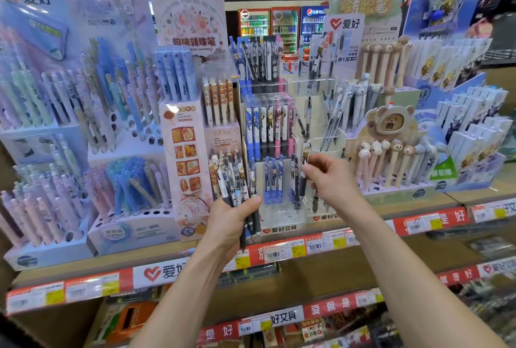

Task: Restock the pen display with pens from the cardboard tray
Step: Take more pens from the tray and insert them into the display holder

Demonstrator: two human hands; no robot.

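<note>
My left hand [231,217] clenches a pen bundle [237,180] | my right hand [332,177] pinches one pen [305,153] at the clear acrylic pen display [268,107].

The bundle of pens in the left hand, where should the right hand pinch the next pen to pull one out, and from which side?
Pinch one pen by its printed upper barrel, from above. The bundle of pens fans upright out of the left hand, whose fingers wrap the dark lower ends, so only the tops are free. The right hand already holds a single pen at the clear display.
</note>
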